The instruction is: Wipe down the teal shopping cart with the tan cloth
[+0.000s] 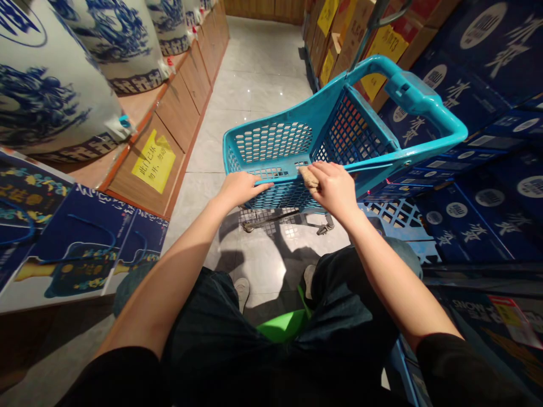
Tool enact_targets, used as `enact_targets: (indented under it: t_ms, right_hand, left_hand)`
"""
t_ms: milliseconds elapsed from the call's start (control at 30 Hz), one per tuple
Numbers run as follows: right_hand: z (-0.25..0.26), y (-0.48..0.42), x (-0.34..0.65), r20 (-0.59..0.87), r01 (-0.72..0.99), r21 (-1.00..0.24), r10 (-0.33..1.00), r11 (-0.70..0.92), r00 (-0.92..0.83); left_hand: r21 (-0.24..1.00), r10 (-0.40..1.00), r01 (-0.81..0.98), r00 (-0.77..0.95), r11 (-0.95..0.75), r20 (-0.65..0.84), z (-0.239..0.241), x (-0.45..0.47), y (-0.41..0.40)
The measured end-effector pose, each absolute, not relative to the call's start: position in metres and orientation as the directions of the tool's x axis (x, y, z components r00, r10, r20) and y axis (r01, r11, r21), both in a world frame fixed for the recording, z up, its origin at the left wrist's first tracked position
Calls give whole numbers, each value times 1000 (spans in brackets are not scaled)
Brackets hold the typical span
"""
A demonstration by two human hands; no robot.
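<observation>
A blue plastic shopping cart [271, 141] stands sideways in front of me, its handle end to the right. My left hand [240, 188] rests on the near rim of its basket, thumb and fingers curled over the edge. My right hand [333, 186] is closed on a crumpled beige cloth [309, 178], pressed against the same rim farther right. The basket's visible floor holds nothing I can make out. Part of the rim under both hands is hidden.
Large white-and-blue jars [114, 39] line a wooden ledge [178, 85] at left, above blue gift bags [72, 237]. Stacked blue boxes [475, 209] and brown cartons [335, 51] stand at right. A green object [284, 327] lies between my legs. Tiled floor [258, 73] runs ahead.
</observation>
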State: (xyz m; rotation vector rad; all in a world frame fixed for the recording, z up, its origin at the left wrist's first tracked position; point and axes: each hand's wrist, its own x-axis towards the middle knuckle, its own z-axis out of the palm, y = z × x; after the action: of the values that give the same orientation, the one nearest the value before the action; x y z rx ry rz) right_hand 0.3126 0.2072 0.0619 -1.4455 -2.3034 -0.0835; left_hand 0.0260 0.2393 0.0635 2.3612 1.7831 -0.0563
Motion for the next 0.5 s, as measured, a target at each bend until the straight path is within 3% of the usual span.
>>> enact_targets:
  t_ms: [167, 500]
  right_hand:
    - [56, 206, 329, 426, 909, -203, 869, 363, -252]
    - [19, 214, 283, 346, 816, -230, 828, 530, -440]
  left_hand:
    - [125, 943, 948, 309, -294, -128, 61, 26, 241]
    - [181, 955, 949, 279, -259, -102, 60, 34, 234]
